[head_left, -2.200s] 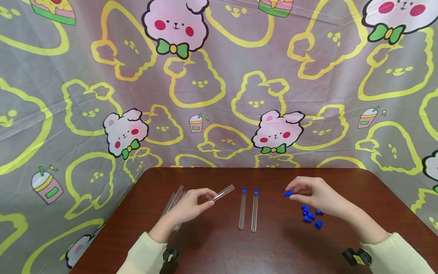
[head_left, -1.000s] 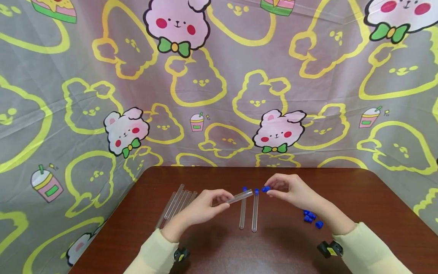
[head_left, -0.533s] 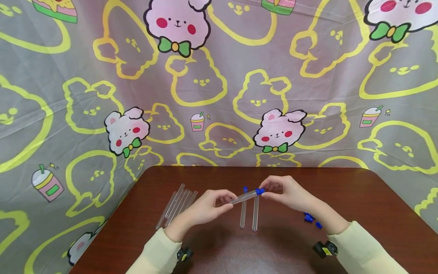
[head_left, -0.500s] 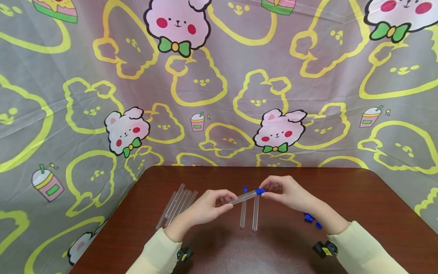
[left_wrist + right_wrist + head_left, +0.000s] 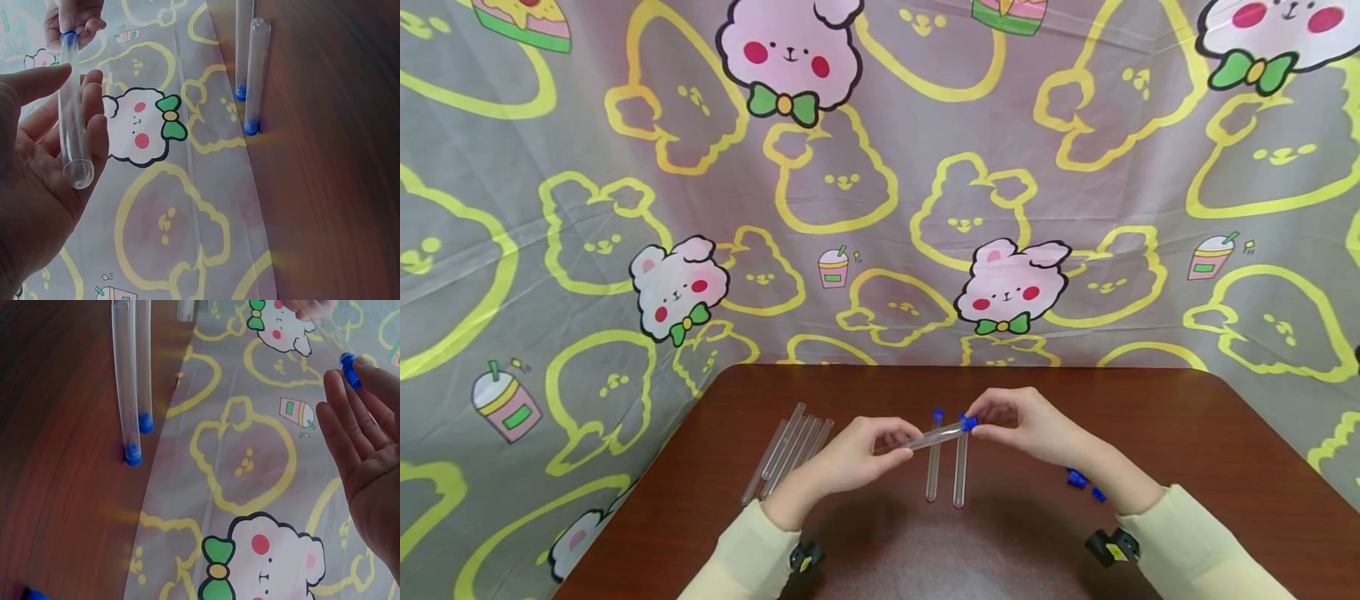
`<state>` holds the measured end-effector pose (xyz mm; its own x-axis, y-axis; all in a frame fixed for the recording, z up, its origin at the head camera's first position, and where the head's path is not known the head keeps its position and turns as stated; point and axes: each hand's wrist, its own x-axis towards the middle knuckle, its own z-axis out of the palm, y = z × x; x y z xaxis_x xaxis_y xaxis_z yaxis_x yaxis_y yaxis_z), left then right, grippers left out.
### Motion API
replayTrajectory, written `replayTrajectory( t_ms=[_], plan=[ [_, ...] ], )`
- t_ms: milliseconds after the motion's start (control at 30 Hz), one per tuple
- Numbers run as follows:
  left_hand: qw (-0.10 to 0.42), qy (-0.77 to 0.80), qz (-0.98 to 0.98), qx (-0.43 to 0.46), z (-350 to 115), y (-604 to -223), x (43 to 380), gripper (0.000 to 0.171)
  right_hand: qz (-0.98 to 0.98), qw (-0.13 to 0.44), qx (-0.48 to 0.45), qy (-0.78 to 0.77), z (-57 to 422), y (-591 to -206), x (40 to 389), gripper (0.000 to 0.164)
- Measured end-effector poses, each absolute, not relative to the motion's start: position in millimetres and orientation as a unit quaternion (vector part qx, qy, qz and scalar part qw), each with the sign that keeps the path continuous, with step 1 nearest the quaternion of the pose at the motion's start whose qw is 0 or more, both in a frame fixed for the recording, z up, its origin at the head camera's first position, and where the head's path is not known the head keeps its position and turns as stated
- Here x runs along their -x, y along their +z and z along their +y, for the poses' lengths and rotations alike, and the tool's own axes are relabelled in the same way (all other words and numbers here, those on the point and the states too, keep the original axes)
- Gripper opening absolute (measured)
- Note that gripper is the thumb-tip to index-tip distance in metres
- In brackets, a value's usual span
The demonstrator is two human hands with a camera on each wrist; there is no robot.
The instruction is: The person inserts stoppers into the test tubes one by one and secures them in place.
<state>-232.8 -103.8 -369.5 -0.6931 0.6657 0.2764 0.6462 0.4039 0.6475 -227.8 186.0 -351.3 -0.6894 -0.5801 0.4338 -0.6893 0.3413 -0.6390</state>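
Observation:
My left hand (image 5: 857,454) holds a clear test tube (image 5: 936,437) between thumb and fingers, tilted up to the right above the table. In the left wrist view its rounded end points back toward the wrist. A blue cap (image 5: 352,374) is pinched between the thumb and fingertips of my right hand (image 5: 1030,423), right at the tube's mouth. In the head view the held tube crosses over two capped test tubes lying side by side, the left one (image 5: 932,471) and the right one (image 5: 960,475).
Several test tubes without caps (image 5: 786,454) lie in a bunch on the left of the brown table (image 5: 910,554). Loose blue caps (image 5: 1077,478) lie on the right, partly behind the right forearm. A patterned cloth (image 5: 865,200) hangs behind the table.
Both hands have come together over the middle: the left moved right with the test tube, the right moved left with the blue cap. Cap and tube mouth now meet, tilted slightly lower than half a second ago.

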Motion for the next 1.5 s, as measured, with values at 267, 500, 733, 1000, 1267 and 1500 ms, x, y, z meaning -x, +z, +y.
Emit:
replayTrajectory(
  t_ms=[267, 500, 733, 1000, 1267, 1500],
  plan=[
    [-0.005, 0.395, 0.823, -0.408, -100.6, -370.8, 231.8, 0.018, -0.798, 0.052, -0.386, 0.461, 186.3, -349.8, 226.2, 0.016],
    [-0.023, 0.404, 0.797, -0.448, -98.8, -369.7, 227.3, 0.019, -0.748, 0.009, -0.416, 0.517, 189.7, -348.1, 229.1, 0.014],
    [-0.053, 0.426, 0.781, -0.453, -91.0, -366.2, 219.8, 0.02, -0.719, 0.006, -0.437, 0.54, 188.5, -331.0, 228.3, 0.016],
    [-0.113, 0.4, 0.781, -0.467, -85.4, -364.6, 215.4, 0.021, -0.724, 0.008, -0.42, 0.546, 189.1, -330.0, 230.0, 0.016],
    [-0.166, 0.334, 0.8, -0.47, -84.4, -367.2, 217.2, 0.024, -0.745, -0.012, -0.379, 0.549, 189.3, -339.8, 233.9, 0.017],
    [-0.122, 0.331, 0.825, -0.442, -85.6, -365.2, 220.9, 0.022, -0.761, -0.013, -0.374, 0.53, 192.2, -346.1, 235.3, 0.017]
  ],
)
